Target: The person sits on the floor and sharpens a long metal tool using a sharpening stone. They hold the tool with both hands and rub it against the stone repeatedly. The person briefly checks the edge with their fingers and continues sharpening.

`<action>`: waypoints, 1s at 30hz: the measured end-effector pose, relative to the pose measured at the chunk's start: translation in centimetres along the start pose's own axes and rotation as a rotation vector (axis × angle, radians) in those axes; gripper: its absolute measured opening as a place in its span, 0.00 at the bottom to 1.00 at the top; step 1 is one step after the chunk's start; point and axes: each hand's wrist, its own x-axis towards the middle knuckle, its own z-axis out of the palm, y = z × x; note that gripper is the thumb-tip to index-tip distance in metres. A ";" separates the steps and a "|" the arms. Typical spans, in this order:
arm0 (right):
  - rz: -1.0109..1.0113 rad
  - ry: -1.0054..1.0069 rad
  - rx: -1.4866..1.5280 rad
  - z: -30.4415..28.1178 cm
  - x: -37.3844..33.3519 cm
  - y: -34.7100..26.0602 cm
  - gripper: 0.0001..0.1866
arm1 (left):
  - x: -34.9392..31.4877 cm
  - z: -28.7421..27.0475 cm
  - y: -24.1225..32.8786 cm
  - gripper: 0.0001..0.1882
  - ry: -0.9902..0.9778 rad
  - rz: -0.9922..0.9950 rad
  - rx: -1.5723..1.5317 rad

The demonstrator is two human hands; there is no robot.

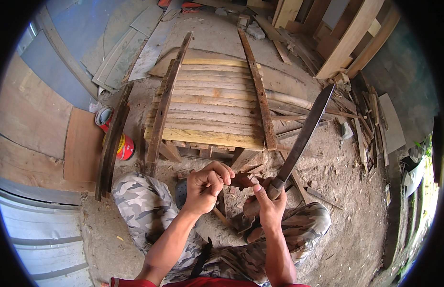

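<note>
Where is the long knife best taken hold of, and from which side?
The long knife is probably best gripped by its handle, coming from the lower side, nearest the person. The blade slants up and away to the right, narrowing to a point, so the handle end faces the person's body. The right hand is at that end.

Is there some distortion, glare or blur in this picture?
In the head view, the fisheye rim is black, and the silver corrugated metal sheet at lower left looks bowed; in the same view, daylight burns out the far right edge; in the head view, the bare left hand and bare right hand look fairly sharp, but the small reddish-brown piece between them is hard to make out.
</note>
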 end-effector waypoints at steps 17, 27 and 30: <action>0.030 -0.124 0.069 0.7 -0.4 -0.5 0.12 | -0.1 0.3 0.7 0.23 -0.028 -0.019 0.029; 0.050 -0.144 0.106 1.0 -0.6 -0.8 0.12 | -0.1 0.4 1.0 0.23 -0.001 -0.066 0.019; 0.064 -0.143 0.130 1.3 -0.5 -1.0 0.12 | -0.1 0.4 1.1 0.23 0.021 -0.107 0.006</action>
